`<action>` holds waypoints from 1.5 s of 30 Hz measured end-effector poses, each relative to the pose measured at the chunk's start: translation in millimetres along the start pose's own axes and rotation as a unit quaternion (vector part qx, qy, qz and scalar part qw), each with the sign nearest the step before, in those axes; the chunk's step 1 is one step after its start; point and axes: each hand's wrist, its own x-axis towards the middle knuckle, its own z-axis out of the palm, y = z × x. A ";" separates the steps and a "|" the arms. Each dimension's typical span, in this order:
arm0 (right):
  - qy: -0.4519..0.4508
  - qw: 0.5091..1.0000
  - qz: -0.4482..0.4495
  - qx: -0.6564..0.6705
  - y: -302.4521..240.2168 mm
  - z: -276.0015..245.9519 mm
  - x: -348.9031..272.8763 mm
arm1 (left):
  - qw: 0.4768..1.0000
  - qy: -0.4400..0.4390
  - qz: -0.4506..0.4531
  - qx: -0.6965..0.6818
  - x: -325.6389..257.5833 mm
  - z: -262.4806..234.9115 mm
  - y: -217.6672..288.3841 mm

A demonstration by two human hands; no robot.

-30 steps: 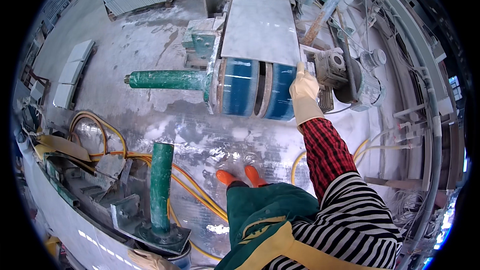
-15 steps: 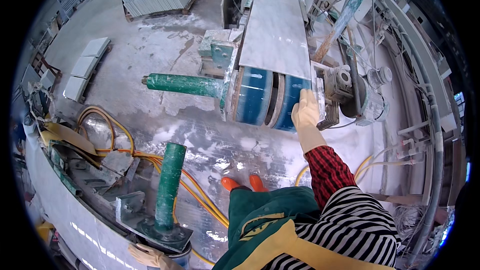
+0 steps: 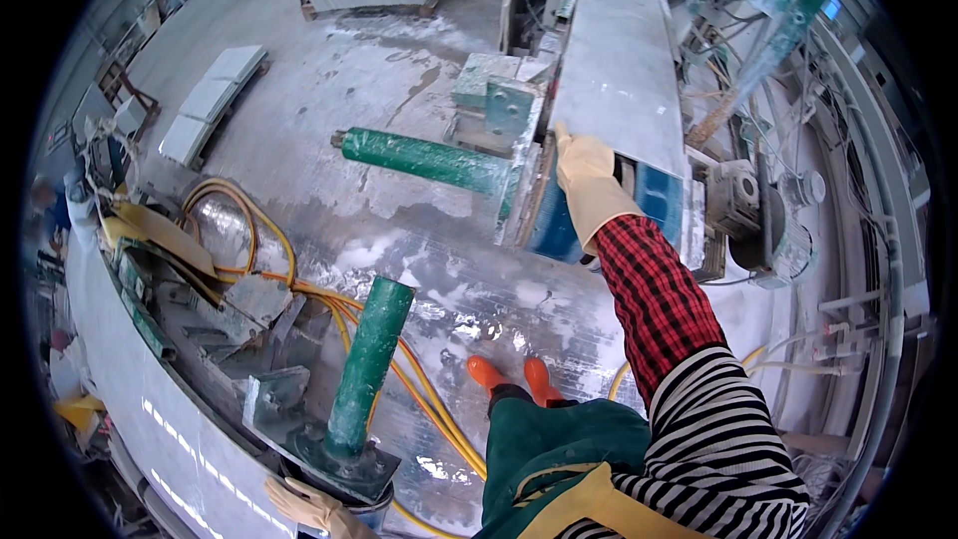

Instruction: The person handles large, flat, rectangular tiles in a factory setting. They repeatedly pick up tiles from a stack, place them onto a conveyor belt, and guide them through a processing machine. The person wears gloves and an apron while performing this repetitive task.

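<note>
Two gloved hands show: the right hand (image 3: pixel 591 185), in a pale yellow glove on a red checked sleeve, lies flat with fingers together on the near end of a long grey stone slab (image 3: pixel 614 70) just right of the frame's centre. The slab's long axis runs from the middle up toward the top edge, its near end pointing down at the person; its far end blurs into clutter at the top. Under the hand sits a blue drum (image 3: pixel 659 210), half hidden by the arm. A green roller (image 3: pixel 424 158) juts out leftward from the machine, lying level. The left hand (image 3: pixel 309 507) is at the bottom edge, fingers spread on a curved pale rim; whether it grips is hard to tell. Just above it a green post (image 3: pixel 367 364) stands tilted on a metal base. Yellow hoses (image 3: pixel 269 250) loop over the wet floor (image 3: pixel 329 90) at centre left. Orange boots (image 3: pixel 509 374) stand below centre. A motor (image 3: pixel 773 230) sits at the right.
</note>
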 end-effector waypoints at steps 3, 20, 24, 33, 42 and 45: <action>0.009 0.998 -0.019 -0.061 19.3 33.5 33.9 | 1.000 -0.014 0.005 -0.017 2.1 0.2 9.0; 0.182 0.897 -0.403 0.009 122.1 96.7 -167.4 | 0.997 -0.001 -0.079 -0.022 -0.3 -19.1 38.4; 0.078 0.929 -0.361 0.002 146.3 98.8 -187.9 | 0.996 0.030 -0.075 -0.028 -8.5 -16.6 33.3; -0.138 0.974 -0.144 -0.111 202.1 125.3 -234.4 | 0.993 -0.022 -0.091 -0.078 -5.4 -47.1 38.0; -0.191 0.953 -0.215 -0.090 184.8 155.0 -295.6 | 0.967 -0.041 0.059 -0.245 -85.6 -112.0 -42.9; -0.240 0.930 -0.277 -0.016 152.2 170.8 -349.2 | 0.983 -0.075 0.065 -0.153 -151.5 -148.9 -106.2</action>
